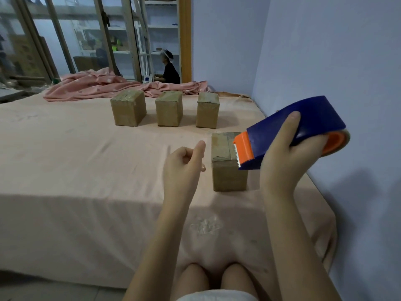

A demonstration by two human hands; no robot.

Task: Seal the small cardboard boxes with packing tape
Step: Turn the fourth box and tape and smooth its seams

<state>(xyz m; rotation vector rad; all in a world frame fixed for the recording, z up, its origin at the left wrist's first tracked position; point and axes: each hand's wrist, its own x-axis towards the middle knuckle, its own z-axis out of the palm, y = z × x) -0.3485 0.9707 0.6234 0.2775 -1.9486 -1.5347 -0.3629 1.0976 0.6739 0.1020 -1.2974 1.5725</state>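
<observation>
bed — three boxes in row behind | fourth box nearer, right | blanket behind row

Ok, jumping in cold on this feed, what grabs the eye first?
The blue and orange tape dispenser, gripped in the right hand and held up at the right above the nearest cardboard box. The left hand hangs loosely curled and empty just left of that box. Farther back on the pink bed, three more boxes stand in a row before a crumpled pink blanket.

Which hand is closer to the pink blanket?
Left. The left hand is empty, nearer the blanket at the bed's far left. The right hand holds the tape gun further right.
</observation>
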